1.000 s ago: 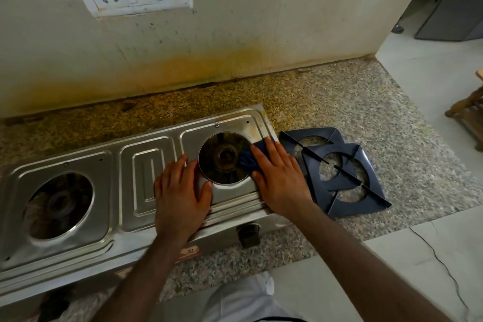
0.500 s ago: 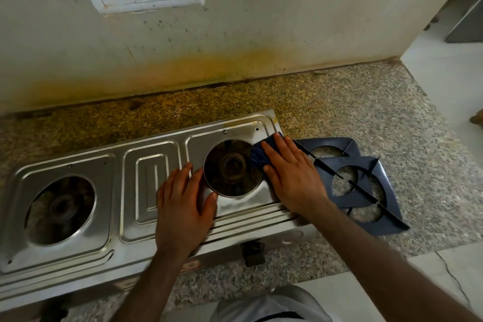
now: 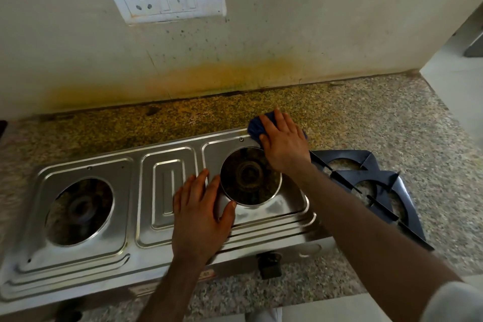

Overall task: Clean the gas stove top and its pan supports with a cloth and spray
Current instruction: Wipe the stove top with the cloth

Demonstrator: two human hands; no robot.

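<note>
Hands flat: right hand (image 3: 283, 142) on blue cloth (image 3: 255, 127), left hand (image 3: 200, 213) on stove top (image 3: 86, 248).

Steel stove top (image 3: 146, 219), two open burner wells, lying slantwise on granite. Blue cloth (image 3: 254, 127) bunched on its far right corner. Dark pan supports (image 3: 376, 185) stacked just right, overlapping.

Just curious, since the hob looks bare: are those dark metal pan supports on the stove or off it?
Off. Both dark blue metal pan supports lie stacked on the speckled granite counter, right of the steel stove top.
</note>
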